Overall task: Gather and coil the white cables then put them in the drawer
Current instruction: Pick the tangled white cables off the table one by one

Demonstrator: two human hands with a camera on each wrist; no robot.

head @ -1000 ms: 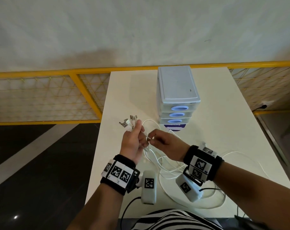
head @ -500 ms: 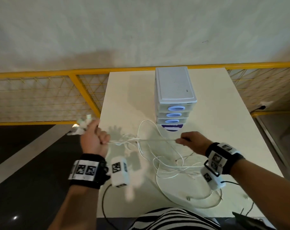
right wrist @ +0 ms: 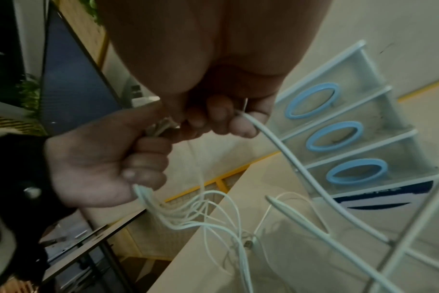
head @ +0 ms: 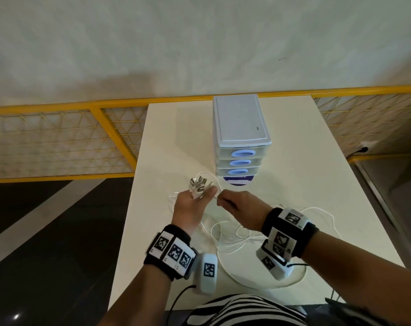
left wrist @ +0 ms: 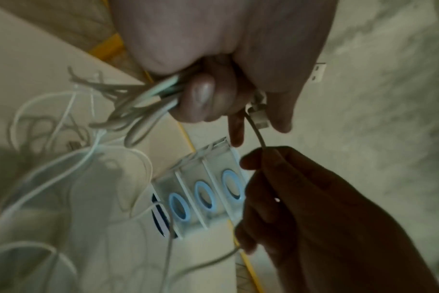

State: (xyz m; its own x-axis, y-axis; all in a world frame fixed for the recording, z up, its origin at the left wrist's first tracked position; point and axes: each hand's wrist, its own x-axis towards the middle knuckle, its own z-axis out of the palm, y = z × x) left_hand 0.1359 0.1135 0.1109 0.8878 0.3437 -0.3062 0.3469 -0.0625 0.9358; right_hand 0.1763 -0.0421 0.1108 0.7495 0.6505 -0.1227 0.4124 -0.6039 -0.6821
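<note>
Several white cables (head: 232, 238) lie in loose loops on the white table (head: 293, 184). My left hand (head: 199, 196) grips a bundle of their plug ends (head: 198, 184), which stick up above the fist; in the left wrist view its fingers (left wrist: 203, 99) curl round the cable bundle (left wrist: 140, 101). Just to its right, my right hand (head: 223, 201) pinches one cable (right wrist: 276, 142), which runs from the left fist (right wrist: 100, 168) through my fingers (right wrist: 223, 119) and down to the table. The three-drawer unit (head: 240, 128) stands behind the hands, all drawers shut.
The table's left edge (head: 131, 208) is close beside my left hand, with dark floor below it. A yellow mesh railing (head: 58, 142) runs behind and to both sides. A blue-and-white label (head: 238, 180) lies at the foot of the drawers.
Half a second ago my hands were spread wide with a cable stretched between them, the left one past the table's edge. Both have come back together in front of the drawers.
</note>
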